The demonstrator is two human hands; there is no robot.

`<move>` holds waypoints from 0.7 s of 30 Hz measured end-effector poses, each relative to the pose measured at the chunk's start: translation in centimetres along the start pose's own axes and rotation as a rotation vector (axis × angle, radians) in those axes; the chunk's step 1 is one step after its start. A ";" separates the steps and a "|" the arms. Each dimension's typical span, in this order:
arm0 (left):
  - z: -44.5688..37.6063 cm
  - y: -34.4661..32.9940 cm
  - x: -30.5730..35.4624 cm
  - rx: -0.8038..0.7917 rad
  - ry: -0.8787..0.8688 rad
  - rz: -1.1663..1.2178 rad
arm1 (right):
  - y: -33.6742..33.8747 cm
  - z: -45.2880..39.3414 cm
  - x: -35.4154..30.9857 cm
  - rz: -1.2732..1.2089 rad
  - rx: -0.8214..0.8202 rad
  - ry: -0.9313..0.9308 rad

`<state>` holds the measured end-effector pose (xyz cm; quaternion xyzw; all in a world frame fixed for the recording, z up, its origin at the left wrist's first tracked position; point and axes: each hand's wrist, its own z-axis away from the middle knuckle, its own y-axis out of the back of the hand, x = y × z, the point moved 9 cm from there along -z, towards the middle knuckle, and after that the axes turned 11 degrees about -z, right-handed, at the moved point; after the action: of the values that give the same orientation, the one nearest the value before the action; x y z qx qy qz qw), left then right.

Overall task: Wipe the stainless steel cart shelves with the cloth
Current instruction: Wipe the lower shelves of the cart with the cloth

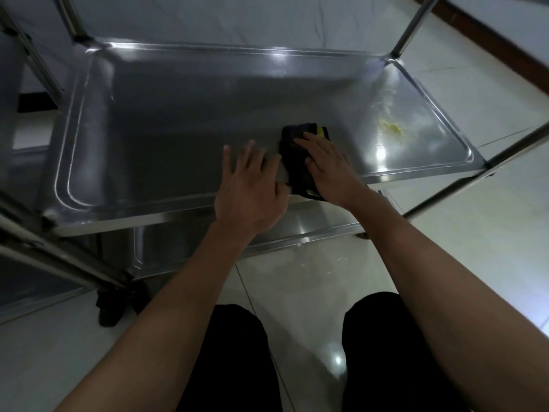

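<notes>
A stainless steel cart shelf [166, 120] with a raised rim fills the upper half of the view. A dark cloth [292, 150] with a yellow patch lies on it near the front edge, right of centre. My right hand [328, 166] presses flat on the cloth with straight fingers. My left hand [249, 185] is spread open just left of the cloth, over the shelf's front part, holding nothing. A yellowish smear [392, 129] marks the shelf to the right of the cloth.
A lower shelf [300, 230] shows beneath the front edge. Steel posts rise at the corners [411, 28], [72, 17], and a rail [487, 176] slants at the right. A caster [111, 304] stands on the pale tiled floor. My dark-trousered knees [234, 352] are below.
</notes>
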<state>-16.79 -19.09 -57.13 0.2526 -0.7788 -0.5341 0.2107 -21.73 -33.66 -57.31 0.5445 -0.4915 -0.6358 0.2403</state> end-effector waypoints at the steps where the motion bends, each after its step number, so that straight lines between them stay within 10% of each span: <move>1: 0.0 0.0 0.0 0.000 0.002 0.005 | -0.1 0.0 0.1 -0.017 -0.004 -0.004; 21: -3.8 0.8 5.9 -0.199 0.326 -0.226 | 1.8 -1.6 4.2 -0.075 -0.191 0.227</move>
<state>-19.26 -25.24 -54.79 0.3990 -0.6446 -0.5808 0.2965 -21.89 -38.50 -57.55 0.6056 -0.3777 -0.6225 0.3211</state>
